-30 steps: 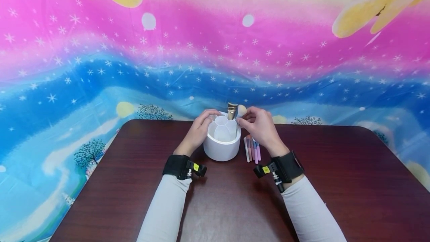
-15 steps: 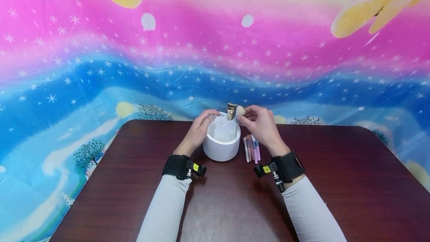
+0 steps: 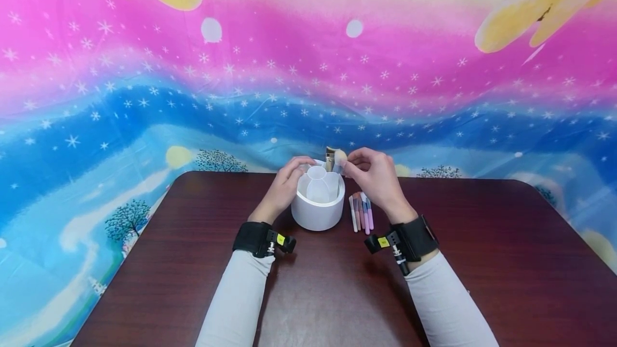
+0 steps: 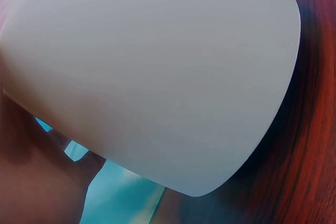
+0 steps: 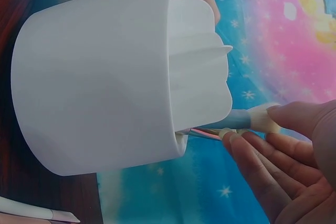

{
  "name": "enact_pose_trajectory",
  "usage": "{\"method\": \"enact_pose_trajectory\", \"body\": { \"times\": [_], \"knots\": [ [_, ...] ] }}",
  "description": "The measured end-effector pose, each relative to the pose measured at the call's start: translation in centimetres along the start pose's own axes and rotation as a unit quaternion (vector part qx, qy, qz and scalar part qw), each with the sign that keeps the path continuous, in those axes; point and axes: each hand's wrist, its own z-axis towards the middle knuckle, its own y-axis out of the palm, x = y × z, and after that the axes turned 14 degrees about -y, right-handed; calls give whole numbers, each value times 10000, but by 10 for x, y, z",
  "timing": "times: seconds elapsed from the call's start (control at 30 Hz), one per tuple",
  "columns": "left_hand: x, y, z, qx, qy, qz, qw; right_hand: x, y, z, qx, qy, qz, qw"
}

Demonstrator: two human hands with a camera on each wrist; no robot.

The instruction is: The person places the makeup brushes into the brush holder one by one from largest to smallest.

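A white round brush holder (image 3: 317, 216) with a clear scalloped divider (image 3: 319, 189) stands near the table's far edge. My left hand (image 3: 285, 183) grips its left side, fingers over the rim; in the left wrist view the holder's wall (image 4: 168, 82) hides most of that hand. At the right rear rim my right hand (image 3: 378, 178) pinches a makeup brush (image 3: 340, 156) by its pale bristle head, thumb on the bristles. In the right wrist view the brush's blue-grey ferrule (image 5: 237, 118) runs down behind the divider. A gold-ferruled flat brush (image 3: 330, 159) stands upright beside it.
Several small makeup brushes (image 3: 361, 213) with white, brown and pink handles lie side by side on the dark wooden table (image 3: 318, 283), right of the holder. A printed snow-scene cloth (image 3: 289, 95) hangs behind the far edge.
My right hand has shifted slightly up, and the pinched brush head has moved left, closer to the gold-ferruled brush. The left hand and the holder stay nearly where they were.
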Motion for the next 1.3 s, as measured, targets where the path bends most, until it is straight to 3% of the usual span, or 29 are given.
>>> {"method": "enact_pose_trajectory", "body": {
  "times": [0.4,0.8,1.3],
  "knots": [
    [-1,0,1,0,118,-12,9999,0,-1,0,90,-114,-163,9998],
    [3,-1,1,13,27,12,10000,1,-5,2,56,-85,-230,9997],
    [1,0,0,22,-61,86,9999,13,-29,-1,-3,131,-623,9980]
  ]
}}
